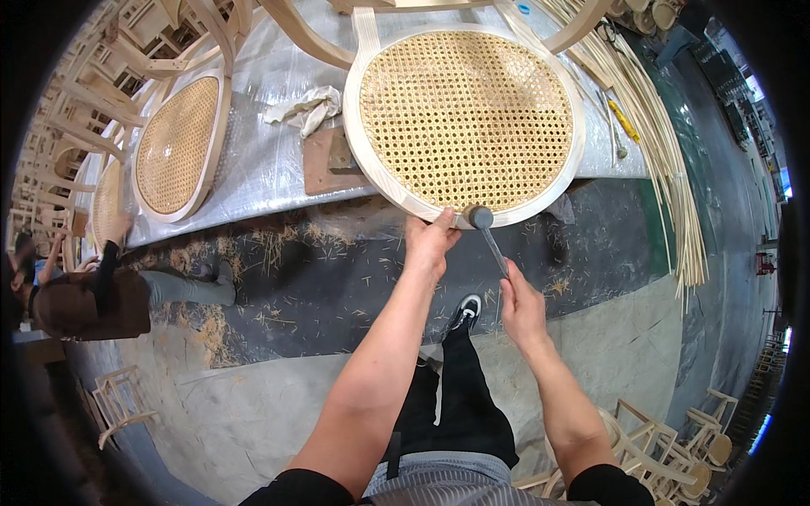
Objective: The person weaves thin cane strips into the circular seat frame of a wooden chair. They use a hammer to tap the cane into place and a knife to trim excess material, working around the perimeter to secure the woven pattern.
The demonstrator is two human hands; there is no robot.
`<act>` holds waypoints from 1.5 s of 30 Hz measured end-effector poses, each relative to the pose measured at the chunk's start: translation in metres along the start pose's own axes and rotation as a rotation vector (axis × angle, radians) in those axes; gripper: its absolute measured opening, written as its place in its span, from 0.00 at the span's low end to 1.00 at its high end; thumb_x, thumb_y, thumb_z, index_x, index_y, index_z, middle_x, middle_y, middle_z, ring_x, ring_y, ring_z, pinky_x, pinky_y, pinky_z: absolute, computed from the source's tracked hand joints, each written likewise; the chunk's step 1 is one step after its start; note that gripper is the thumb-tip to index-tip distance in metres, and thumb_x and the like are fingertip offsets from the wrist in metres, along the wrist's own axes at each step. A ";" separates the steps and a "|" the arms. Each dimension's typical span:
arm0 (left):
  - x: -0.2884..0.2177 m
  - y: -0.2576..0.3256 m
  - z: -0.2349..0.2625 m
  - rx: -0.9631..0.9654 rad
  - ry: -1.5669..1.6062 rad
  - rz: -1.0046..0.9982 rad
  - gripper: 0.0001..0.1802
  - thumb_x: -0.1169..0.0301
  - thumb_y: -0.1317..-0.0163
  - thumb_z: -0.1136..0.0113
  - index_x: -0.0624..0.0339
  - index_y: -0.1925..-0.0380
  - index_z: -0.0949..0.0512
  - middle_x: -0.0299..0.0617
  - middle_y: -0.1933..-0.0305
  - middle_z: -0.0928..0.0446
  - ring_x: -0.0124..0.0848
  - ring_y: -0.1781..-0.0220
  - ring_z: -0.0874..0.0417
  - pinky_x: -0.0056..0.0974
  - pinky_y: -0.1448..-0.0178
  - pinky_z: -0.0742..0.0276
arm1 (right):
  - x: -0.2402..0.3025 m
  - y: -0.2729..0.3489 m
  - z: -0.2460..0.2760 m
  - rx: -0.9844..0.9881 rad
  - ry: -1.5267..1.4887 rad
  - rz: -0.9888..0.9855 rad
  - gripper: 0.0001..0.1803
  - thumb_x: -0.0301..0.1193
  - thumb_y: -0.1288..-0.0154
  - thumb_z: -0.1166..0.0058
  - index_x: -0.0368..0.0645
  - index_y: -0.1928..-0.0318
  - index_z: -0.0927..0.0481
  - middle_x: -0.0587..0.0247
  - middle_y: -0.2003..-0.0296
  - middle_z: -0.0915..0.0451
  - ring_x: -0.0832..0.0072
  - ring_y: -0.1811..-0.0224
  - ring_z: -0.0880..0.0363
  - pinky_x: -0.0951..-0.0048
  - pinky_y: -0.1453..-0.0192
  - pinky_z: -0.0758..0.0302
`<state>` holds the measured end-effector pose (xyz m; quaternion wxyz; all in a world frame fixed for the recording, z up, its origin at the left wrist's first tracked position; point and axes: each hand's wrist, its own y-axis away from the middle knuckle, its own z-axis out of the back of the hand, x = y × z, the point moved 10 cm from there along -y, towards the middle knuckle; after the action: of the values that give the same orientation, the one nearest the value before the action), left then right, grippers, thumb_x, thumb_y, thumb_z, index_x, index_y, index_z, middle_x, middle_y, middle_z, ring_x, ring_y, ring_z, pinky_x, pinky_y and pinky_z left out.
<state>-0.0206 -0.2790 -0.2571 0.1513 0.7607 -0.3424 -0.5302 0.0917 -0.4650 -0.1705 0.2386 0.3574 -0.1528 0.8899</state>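
Observation:
A round woven cane chair seat in a pale wooden frame lies on a plastic-covered table. My left hand grips the near rim of the frame, thumb on top. My right hand is closed on the handle of a small hammer. The hammer's dark head rests on the wooden rim right next to my left thumb. My dark trouser leg and black shoe show below on the floor.
A second caned chair back lies at the table's left, with a white rag and a brown block between. Long cane strips hang off the right. A crouching person is at the left. Wooden chair frames stand at bottom right.

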 end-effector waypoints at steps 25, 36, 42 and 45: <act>-0.080 -0.022 0.020 -0.015 -0.193 -0.155 0.22 0.71 0.15 0.51 0.60 0.27 0.39 0.55 0.30 0.24 0.47 0.35 0.15 0.55 0.41 0.13 | 0.018 -0.013 -0.012 0.039 -0.035 -0.017 0.23 0.28 0.19 0.46 0.50 0.27 0.23 0.43 0.51 0.12 0.46 0.50 0.12 0.56 0.47 0.17; -0.072 -0.015 0.021 -0.008 -0.314 -0.105 0.22 0.70 0.17 0.48 0.64 0.29 0.37 0.56 0.34 0.21 0.47 0.40 0.12 0.54 0.40 0.10 | 0.011 -0.016 -0.027 0.114 -0.065 -0.076 0.22 0.29 0.19 0.46 0.48 0.28 0.23 0.41 0.49 0.13 0.43 0.47 0.13 0.52 0.46 0.17; -0.094 -0.014 0.029 0.018 -0.241 -0.139 0.23 0.70 0.17 0.46 0.68 0.30 0.36 0.57 0.37 0.19 0.47 0.42 0.11 0.54 0.40 0.09 | 0.046 -0.014 -0.005 -0.087 -0.266 0.001 0.22 0.30 0.19 0.46 0.47 0.28 0.22 0.40 0.48 0.13 0.44 0.47 0.12 0.56 0.44 0.16; -0.088 -0.017 0.027 0.002 -0.232 -0.126 0.22 0.71 0.18 0.45 0.68 0.30 0.35 0.55 0.39 0.18 0.46 0.44 0.10 0.51 0.45 0.09 | 0.043 -0.014 -0.013 -0.122 -0.263 0.040 0.22 0.30 0.18 0.46 0.45 0.28 0.22 0.40 0.49 0.12 0.46 0.48 0.11 0.59 0.44 0.17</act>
<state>-0.0570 -0.2033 -0.2154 0.0767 0.7145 -0.3097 -0.6227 0.0645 -0.4340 -0.1478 0.2200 0.4525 -0.2437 0.8291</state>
